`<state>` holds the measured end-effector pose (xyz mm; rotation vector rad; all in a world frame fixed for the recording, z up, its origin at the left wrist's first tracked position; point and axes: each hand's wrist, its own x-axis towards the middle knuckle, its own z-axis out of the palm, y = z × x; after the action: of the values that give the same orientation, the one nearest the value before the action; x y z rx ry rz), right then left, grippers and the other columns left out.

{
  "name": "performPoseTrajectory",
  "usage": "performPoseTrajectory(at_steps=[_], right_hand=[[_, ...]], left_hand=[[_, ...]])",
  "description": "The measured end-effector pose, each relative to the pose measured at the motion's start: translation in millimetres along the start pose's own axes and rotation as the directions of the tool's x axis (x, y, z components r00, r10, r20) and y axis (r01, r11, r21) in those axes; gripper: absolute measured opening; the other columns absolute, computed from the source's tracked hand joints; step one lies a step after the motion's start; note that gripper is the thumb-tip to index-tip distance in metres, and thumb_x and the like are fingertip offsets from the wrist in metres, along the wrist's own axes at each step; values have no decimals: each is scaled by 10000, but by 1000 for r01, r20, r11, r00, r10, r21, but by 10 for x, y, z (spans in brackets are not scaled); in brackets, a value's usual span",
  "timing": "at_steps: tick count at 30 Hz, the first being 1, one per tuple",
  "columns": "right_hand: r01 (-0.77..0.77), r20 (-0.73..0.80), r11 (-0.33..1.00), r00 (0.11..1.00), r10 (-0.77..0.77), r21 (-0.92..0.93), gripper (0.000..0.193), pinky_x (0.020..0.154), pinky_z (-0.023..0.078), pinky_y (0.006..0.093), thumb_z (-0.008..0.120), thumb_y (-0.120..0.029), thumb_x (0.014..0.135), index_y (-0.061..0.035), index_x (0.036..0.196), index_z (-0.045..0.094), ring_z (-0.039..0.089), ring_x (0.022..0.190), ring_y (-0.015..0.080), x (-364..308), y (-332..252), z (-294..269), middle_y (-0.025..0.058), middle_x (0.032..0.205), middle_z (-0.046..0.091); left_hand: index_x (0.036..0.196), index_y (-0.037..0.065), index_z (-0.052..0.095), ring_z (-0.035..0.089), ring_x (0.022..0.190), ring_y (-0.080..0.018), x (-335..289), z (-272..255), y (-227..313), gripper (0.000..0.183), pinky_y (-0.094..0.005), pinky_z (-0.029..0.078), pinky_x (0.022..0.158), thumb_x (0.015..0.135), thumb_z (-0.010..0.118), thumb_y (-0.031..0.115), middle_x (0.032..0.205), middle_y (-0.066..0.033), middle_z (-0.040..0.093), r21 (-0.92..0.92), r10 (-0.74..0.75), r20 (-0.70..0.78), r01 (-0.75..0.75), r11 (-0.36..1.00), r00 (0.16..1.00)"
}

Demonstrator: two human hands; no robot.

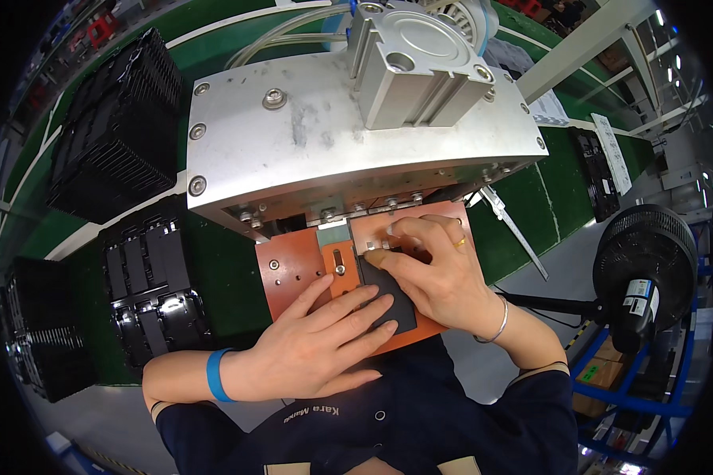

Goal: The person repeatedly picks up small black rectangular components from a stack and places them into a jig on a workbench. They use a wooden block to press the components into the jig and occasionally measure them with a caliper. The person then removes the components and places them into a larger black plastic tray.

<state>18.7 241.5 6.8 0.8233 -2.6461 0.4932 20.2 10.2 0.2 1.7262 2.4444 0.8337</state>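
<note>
A flat black rectangular piece (388,294) lies on an orange-brown fixture plate (285,269) in front of the metal machine. My left hand (325,340) rests flat over it, fingers spread, with the tips on the piece and on the narrow orange block beside it. That slotted orange block (339,265) carries a screw. My right hand (440,273) is bent at the far end of the black piece, thumb and fingers pinched beside small shiny tabs (370,246). What sits between those fingertips is hidden.
A silver machine housing (317,131) with a square pneumatic cylinder (420,63) stands just beyond the plate. Stacked black trays (119,127) and a loaded black tray (152,281) are on the left. A caliper (511,226) lies right, near a black fan (646,261).
</note>
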Motion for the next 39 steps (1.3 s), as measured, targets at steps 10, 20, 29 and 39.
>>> performPoseTrajectory(at_steps=[10,20,29,39], right_hand=[[-19,-151,992,988,39,127,353,749,481,352,702,-88,747,-104,1098,670,588,942,258,-44,56,-15,94,1109,592],[-15,90,980,996,-3,196,345,959,505,400,767,-213,758,-20,1030,678,612,1134,288,-356,-153,-172,143,1199,615],[45,61,979,996,-58,197,309,918,541,391,772,-190,743,-16,987,698,648,1074,293,-136,24,-136,141,1137,648],[38,81,980,995,-55,198,324,885,556,390,788,-208,733,-27,991,712,661,1055,292,-156,43,-125,145,1153,647]], left_hand=[[1224,145,620,506,1244,-279,12,-52,18,528,-541,332,1047,812,685,468,1339,-94,542,11,-4,31,4,1000,1000],[1247,84,596,439,1317,-306,-19,-141,-65,600,-575,246,1088,808,677,485,1388,-132,498,-72,-63,42,66,995,997],[1272,157,599,388,1330,-365,49,-132,-186,635,-587,208,1106,798,638,578,1412,-129,469,-3,-121,43,121,993,992],[1244,188,627,406,1316,-336,47,-120,-186,609,-548,203,1123,811,612,616,1402,-102,494,30,-122,51,120,992,991]])
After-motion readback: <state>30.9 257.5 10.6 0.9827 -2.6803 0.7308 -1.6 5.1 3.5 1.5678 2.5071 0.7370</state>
